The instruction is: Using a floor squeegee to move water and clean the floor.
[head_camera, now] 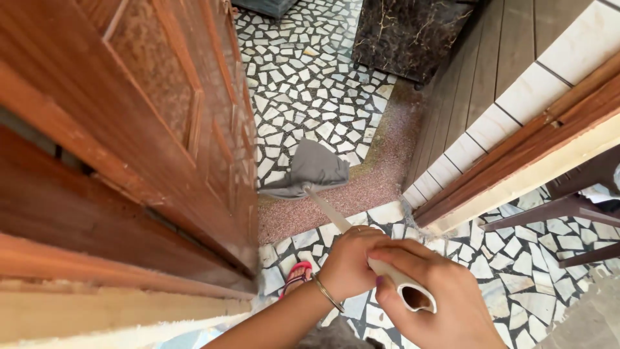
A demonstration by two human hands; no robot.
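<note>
Both my hands grip a pale hollow mop handle that slants away from me. My left hand, with a thin bangle on its wrist, holds the handle lower down. My right hand wraps its open top end. At the far end a grey mop cloth lies bunched on the pinkish threshold strip in the doorway. Below my left wrist a foot in a red sandal shows on the floor.
An open wooden door fills the left side. A tiled wall and wooden door frame stand at the right. The floor is broken-tile mosaic. A dark marbled cabinet stands beyond the doorway. Dark chair legs show at right.
</note>
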